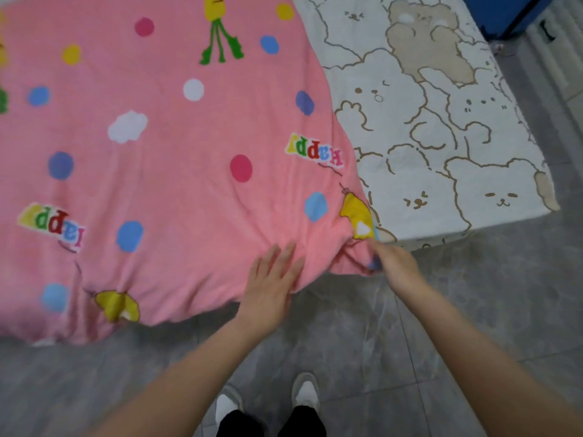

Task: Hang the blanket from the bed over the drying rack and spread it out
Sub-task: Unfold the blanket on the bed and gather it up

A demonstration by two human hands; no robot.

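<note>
— So how did that blanket (164,146) look to handle?

— Soft and floppy, by my guess. It was a pink padded one with coloured dots, lying across the bed (441,127) with its near edge drooping over the side toward the floor (473,294). The puckers along that edge suggested cloth that bunches easily. Bulky rather than heavy, I would judge, and not slippery or fragile.

— Where were the hands?

— The left hand (271,285) lay flat on the near edge, fingers straight and spread, holding nothing. The right hand (394,266) was at the near right corner, its fingers curled into a bunch of the cloth; the motion blur hid just how the fingers lay.

— Where would you have taken hold?

— Along that same edge, one corner in each hand, well apart. A single-point hold would likely let the rest sag and drag on the tiles.

— Anything in the way?

— Nothing lay on top of the blanket. Beneath it was the cream sheet with bear outlines. The person's own shoes (268,402) stood close below the hanging edge, so the trailing cloth could catch underfoot. A blue object (501,14) stood past the far corner of the bed. No drying rack showed anywhere.
</note>
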